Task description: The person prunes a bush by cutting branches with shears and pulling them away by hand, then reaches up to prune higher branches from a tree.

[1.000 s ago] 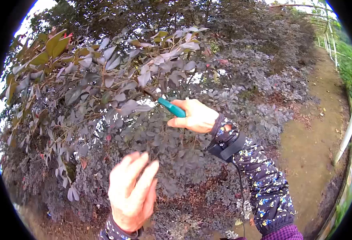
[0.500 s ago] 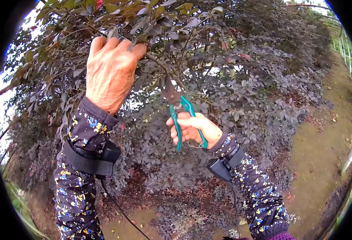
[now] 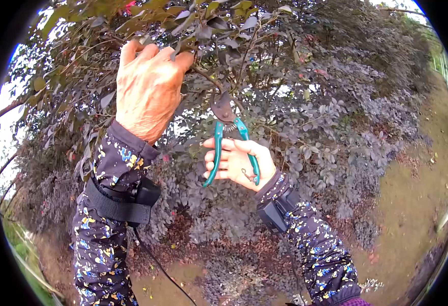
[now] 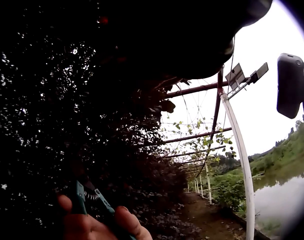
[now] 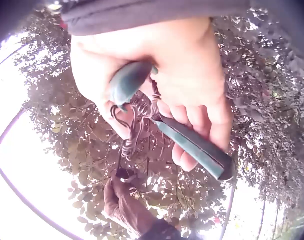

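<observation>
Up at eleven o'clock in the head view, I see the left hand point(image 3: 150, 89) with its fingers curled round a leafy branch point(image 3: 207, 77). At its four o'clock, the right hand point(image 3: 240, 164) grips green-handled pruning shears point(image 3: 218, 146), handles spread, blades up at that branch.

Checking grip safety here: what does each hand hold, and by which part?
Right hand grips the pruning shears by their teal handles; left hand grips a branch beside the blades.
</observation>
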Available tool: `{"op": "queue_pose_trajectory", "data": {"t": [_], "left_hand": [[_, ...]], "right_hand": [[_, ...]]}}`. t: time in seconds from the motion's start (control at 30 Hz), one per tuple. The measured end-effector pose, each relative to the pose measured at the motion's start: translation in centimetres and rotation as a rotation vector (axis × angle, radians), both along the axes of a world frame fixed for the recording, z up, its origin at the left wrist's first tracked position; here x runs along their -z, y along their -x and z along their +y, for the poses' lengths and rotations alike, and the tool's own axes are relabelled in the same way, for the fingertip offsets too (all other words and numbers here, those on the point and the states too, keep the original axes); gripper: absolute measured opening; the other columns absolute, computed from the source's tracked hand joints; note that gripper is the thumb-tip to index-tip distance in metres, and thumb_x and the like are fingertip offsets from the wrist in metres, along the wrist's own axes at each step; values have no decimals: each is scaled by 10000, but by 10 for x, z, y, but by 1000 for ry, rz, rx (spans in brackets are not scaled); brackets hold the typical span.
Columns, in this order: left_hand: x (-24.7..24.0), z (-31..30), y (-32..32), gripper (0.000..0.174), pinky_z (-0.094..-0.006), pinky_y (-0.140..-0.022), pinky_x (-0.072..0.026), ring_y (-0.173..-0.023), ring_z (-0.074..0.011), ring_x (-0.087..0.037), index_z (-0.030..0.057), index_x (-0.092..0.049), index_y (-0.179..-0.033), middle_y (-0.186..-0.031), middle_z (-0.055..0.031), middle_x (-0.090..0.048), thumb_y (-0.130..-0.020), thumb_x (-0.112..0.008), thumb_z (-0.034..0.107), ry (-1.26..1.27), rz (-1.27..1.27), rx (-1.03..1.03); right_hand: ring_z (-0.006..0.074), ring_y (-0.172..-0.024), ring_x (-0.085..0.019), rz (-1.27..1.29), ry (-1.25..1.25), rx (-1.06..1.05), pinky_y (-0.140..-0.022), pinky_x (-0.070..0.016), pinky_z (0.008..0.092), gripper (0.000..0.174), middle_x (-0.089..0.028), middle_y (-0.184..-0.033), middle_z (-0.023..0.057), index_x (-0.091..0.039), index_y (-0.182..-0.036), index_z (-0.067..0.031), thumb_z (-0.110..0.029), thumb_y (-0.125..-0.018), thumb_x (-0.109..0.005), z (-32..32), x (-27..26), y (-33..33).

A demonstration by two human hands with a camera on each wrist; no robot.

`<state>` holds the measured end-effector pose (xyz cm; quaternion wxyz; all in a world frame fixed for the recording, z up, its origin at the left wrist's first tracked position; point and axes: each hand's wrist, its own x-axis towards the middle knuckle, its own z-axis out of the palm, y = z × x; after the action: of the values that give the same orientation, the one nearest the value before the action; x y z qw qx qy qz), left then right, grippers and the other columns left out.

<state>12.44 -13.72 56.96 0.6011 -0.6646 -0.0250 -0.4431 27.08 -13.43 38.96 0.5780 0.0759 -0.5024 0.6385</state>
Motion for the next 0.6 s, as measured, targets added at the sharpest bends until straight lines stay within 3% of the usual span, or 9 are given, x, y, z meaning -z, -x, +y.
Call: {"op": "queue_pose_trajectory", "data": {"t": [0.23,0.37,0.43,0.6], "left_hand": [[4,-11,-1,188,-374,-803,-374,-727,-209,-533,106,-606,-820,-685,-42,-533,-649,-543,59,11,13,17],[-5,-20,8,172,-375,-792,-375,-714,-214,-535,105,-600,-803,-676,-48,-540,-649,-542,54,-10,10,47],[-7,-20,8,161,-373,-787,-374,-711,-216,-536,105,-595,-790,-670,-51,-544,-649,-541,50,11,0,42],[-5,0,5,114,-364,-778,-368,-711,-217,-537,103,-582,-747,-675,-54,-561,-646,-570,51,45,-7,69]], "right_hand": [[260,-996,-508,170,-62,-9,-921,-377,437,514,-521,-1059,150,-407,-1182,35,-321,-814,-442,11,-12,-5],[221,-848,-511,228,-47,-25,-831,-413,396,445,-528,-904,90,-446,-1098,21,-325,-818,-442,2,-19,1],[189,-744,-473,235,-54,-31,-721,-406,350,365,-486,-779,46,-466,-1001,2,-315,-823,-438,4,-14,-1],[161,-650,-449,149,46,119,-649,-383,318,265,-445,-690,14,-466,-934,-26,-271,-850,-410,4,5,-14]]}}
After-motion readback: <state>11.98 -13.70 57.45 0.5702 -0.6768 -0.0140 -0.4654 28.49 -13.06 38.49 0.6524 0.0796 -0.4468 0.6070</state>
